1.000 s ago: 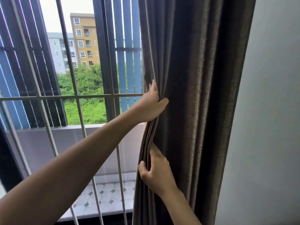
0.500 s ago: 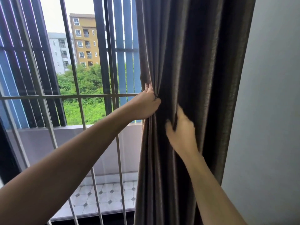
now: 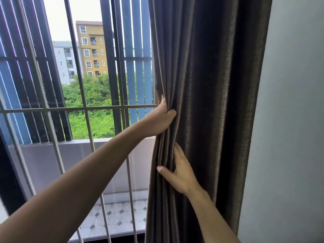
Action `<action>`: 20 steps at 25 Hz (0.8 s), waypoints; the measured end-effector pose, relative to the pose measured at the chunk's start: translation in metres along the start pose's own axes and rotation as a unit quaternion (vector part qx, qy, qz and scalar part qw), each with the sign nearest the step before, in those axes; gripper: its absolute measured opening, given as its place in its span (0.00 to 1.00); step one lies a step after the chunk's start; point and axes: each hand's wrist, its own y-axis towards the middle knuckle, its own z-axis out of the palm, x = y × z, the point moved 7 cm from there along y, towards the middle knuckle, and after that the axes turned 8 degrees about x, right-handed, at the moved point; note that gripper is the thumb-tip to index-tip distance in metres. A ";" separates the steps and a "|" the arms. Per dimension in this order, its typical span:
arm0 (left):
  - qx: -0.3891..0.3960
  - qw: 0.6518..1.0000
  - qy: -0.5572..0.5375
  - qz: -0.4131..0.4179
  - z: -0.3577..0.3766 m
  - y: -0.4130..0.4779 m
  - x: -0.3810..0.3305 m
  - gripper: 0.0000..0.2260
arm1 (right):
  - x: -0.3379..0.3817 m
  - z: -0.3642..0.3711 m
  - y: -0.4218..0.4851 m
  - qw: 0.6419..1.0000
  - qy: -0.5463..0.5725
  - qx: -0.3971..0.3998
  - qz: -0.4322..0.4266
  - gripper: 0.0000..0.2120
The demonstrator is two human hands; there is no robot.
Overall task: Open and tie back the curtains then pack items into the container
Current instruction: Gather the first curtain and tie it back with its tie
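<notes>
Dark brown fabric curtain [image 3: 210, 76] hangs gathered beside the grey wall [image 3: 289, 120]. Outstretched left hand [image 3: 157, 118] grips its leading edge, thumb in front; right hand [image 3: 181, 172] below clasps folds, fingers tucked in.

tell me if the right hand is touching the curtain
Touching. In the head view the right hand has its fingers tucked into the folds of the curtain, thumb on the front pleats.
</notes>
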 end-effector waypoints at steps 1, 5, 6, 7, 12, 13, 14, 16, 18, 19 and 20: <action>0.006 1.000 -0.008 0.004 0.002 0.002 0.000 0.26 | 0.000 0.003 0.001 1.000 -0.011 0.004 0.012 0.41; 0.031 0.999 -0.013 0.027 0.009 0.006 0.000 0.36 | -0.004 0.012 0.005 0.998 -0.044 -0.025 0.046 0.39; 0.031 0.999 -0.003 0.035 0.012 0.006 -0.002 0.38 | -0.003 0.014 0.005 0.997 -0.046 -0.035 0.042 0.38; 0.025 0.999 0.009 0.042 0.015 0.007 -0.003 0.41 | 0.000 0.017 0.004 0.997 -0.051 -0.038 0.040 0.39; -0.065 0.997 0.039 -0.015 0.005 0.008 0.004 0.33 | 0.016 0.020 -0.007 0.993 -0.115 -0.003 0.014 0.41; -0.079 0.996 0.031 -0.028 0.001 0.005 0.009 0.30 | 0.025 0.003 -0.013 0.992 -0.108 -0.059 -0.007 0.38; -0.085 0.995 0.031 -0.035 -0.002 0.001 0.011 0.27 | 0.037 -0.025 -0.021 0.982 -0.090 -0.162 -0.033 0.35; -0.084 0.995 0.028 -0.034 -0.007 -0.007 0.012 0.24 | 0.054 -0.092 -0.041 0.913 -0.056 -0.397 -0.077 0.28; -0.080 0.996 0.019 -0.034 -0.008 -0.009 0.012 0.26 | 0.055 -0.138 -0.038 0.888 -0.006 -0.455 -0.063 0.33; -0.076 0.996 0.018 -0.035 -0.006 -0.007 0.012 0.28 | 0.050 -0.149 -0.023 0.911 0.027 -0.410 -0.046 0.36; -0.071 0.997 0.014 -0.038 -0.004 -0.005 0.013 0.29 | 0.044 -0.152 -0.006 0.937 0.052 -0.346 -0.027 0.37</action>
